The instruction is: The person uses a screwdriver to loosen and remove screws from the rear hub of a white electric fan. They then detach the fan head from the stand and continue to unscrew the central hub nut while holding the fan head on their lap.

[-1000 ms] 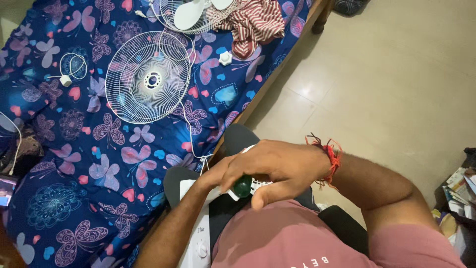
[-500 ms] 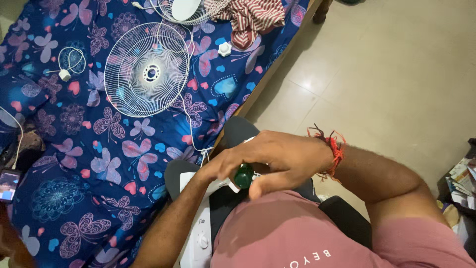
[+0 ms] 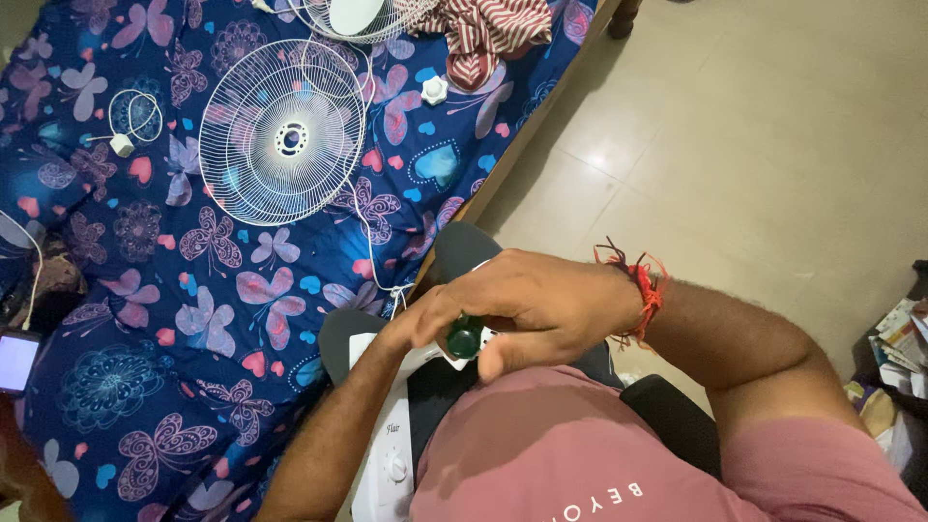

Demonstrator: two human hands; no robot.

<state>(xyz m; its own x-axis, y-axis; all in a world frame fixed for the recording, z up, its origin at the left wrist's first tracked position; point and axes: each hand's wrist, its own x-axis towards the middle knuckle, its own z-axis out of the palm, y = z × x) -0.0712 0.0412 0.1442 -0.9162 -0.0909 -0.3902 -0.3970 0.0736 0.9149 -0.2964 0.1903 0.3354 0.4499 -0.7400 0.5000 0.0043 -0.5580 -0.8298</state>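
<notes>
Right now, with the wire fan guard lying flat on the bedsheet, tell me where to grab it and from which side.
Take the wire fan guard at its outer rim, on the edge nearest the person, coming down from above. It lies flat, so only the raised rim ring gives fingers something to hook under; the thin spokes look easy to bend. Mind the white cord crossing its right edge. Both hands are busy with a green-handled tool.
</notes>
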